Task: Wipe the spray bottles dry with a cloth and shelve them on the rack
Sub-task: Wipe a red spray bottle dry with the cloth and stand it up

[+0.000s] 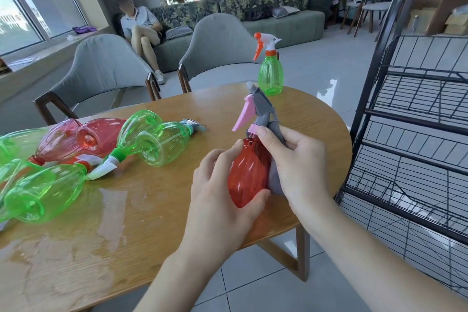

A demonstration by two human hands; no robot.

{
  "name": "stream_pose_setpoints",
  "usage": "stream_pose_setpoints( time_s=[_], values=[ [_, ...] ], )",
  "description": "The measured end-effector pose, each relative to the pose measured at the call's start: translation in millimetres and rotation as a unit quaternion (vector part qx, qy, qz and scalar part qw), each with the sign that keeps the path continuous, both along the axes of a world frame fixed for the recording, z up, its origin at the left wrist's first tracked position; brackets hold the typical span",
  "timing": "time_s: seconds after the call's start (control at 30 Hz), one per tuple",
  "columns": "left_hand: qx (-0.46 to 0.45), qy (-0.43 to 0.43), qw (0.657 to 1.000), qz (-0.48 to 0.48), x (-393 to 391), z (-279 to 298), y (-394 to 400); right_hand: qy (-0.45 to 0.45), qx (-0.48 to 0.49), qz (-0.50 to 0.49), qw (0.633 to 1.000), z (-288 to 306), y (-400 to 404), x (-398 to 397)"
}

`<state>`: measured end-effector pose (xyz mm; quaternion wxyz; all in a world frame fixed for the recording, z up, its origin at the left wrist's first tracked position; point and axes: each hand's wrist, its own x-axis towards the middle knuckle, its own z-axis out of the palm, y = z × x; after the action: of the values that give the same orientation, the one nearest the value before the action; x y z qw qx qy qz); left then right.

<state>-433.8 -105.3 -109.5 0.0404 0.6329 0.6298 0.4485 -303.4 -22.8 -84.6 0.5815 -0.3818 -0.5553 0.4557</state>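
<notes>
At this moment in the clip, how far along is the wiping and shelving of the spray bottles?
Early. The black wire rack shows no bottles shelved. One green spray bottle with an orange trigger stands upright on the wooden table, perhaps already wiped. In hand: the left hand holds a red spray bottle with a pink trigger while the right hand presses a grey cloth to it. Left: the green and red bottles lying in a pile.

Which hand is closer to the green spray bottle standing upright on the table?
Right. The right hand, holding the grey cloth against the red bottle, sits just below the upright green bottle. The left hand is lower and further left.
</notes>
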Motion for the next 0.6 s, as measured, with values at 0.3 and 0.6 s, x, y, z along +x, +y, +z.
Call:
stream_pose_setpoints(
  time_s=[0.3,0.6],
  values=[
    [-0.09,-0.146,0.974,-0.149,-25.0,17.2,-2.7,0.04,-0.044,-0.006,0.998,4.0,-7.1,2.8],
    [-0.063,-0.131,0.984,-0.1,-16.6,14.0,0.5,-0.093,0.113,-0.105,0.984,-4.5,-16.0,-5.5]
  ],
)
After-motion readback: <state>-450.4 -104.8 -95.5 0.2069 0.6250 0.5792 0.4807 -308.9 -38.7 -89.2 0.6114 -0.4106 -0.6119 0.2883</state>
